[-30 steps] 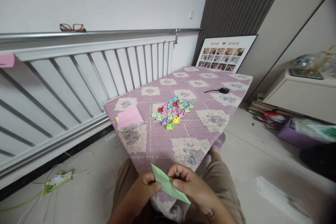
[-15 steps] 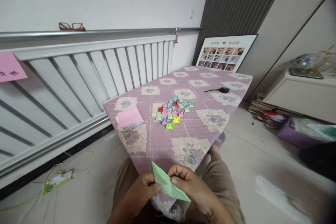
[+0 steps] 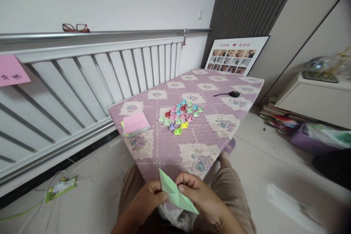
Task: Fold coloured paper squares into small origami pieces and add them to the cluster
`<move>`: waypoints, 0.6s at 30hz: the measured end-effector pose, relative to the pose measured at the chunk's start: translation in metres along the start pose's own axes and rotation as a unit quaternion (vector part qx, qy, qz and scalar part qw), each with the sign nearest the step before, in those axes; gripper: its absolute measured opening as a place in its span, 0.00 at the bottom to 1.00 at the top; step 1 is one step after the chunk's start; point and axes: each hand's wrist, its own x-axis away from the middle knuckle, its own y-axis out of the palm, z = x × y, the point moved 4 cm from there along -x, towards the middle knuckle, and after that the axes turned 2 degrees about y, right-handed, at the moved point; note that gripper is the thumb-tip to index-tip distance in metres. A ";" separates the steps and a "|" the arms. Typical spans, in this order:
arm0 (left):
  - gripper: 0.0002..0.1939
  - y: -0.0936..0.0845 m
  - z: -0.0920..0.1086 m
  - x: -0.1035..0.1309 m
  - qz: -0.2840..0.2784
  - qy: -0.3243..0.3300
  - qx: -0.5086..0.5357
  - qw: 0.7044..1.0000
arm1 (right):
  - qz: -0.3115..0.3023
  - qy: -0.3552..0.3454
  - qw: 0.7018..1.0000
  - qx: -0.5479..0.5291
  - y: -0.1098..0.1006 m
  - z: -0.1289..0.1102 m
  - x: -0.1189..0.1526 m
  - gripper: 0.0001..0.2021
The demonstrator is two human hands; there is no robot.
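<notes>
A folded sheet of light green paper [image 3: 175, 194] is held between both hands above the near corner of the table. My left hand [image 3: 151, 198] pinches its left edge, thumb on top. My right hand [image 3: 196, 192] grips the upper right edge, with the thumb on the paper and the fingers curled behind. Past the hands, several small folded paper pieces [image 3: 179, 117] in green, pink, red, blue, purple and yellow lie grouped on the tablecloth [image 3: 164, 153]. A stack of coloured paper squares [image 3: 135, 122], pink on top, lies to their left.
A black object with a thin tail [image 3: 234, 94] lies at the table's far right. A white radiator [image 3: 104, 76] runs along the left, with glasses [image 3: 76, 28] on the pipe above. On the floor are a power strip [image 3: 61, 189] with cables and a purple bin [image 3: 309, 140].
Almost nothing differs. Both hands keep their hold on the green paper, whose lower right tip sits very slightly lower.
</notes>
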 end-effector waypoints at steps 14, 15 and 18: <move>0.16 0.001 0.001 0.001 -0.020 -0.006 -0.024 0.999 | -0.020 0.012 1.000 -0.007 0.001 0.004 -0.001 0.21; 0.16 0.001 0.001 0.000 -0.021 -0.007 -0.021 1.000 | -0.019 0.013 1.000 -0.002 0.001 0.004 -0.001 0.21; 0.17 0.001 0.001 0.000 -0.022 -0.007 -0.011 1.000 | -0.014 0.018 1.000 0.004 0.000 0.008 -0.002 0.22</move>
